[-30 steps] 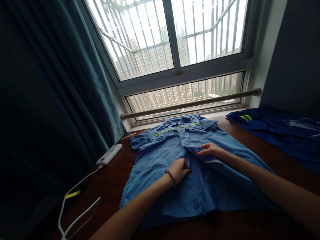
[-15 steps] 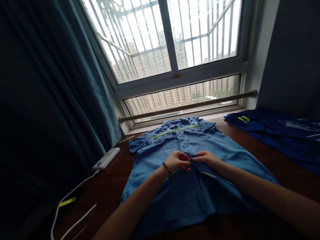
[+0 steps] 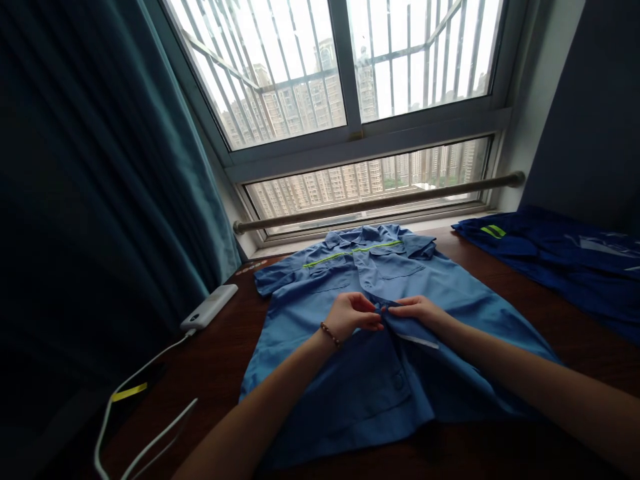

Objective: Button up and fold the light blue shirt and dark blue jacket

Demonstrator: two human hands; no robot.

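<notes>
A light-blue short-sleeved work shirt (image 3: 325,373) lies spread on the dark wooden table, collar toward the window, with a yellow-green stripe across its chest. My left hand (image 3: 350,315), a beaded bracelet at its wrist, pinches the front placket near the middle. Close beside it, my right hand (image 3: 417,310) grips the opposite front edge between thumb and fingers. Both sets of fingertips nearly meet at the opening; any button there is too small to make out. Below the hands the two front panels part, and a white strip shows under the right one.
Dark-blue folded clothing (image 3: 555,260) with a yellow-green patch lies at the right. On the left are a white power bank (image 3: 210,307), its white cable (image 3: 135,380) and a yellow strip (image 3: 130,392). A curtain (image 3: 185,220) and a barred window with a rail (image 3: 380,207) stand beyond.
The view has shifted slightly. Both hands stay at the same spot on the shirt front, with the fingers moving only a little at the placket.
</notes>
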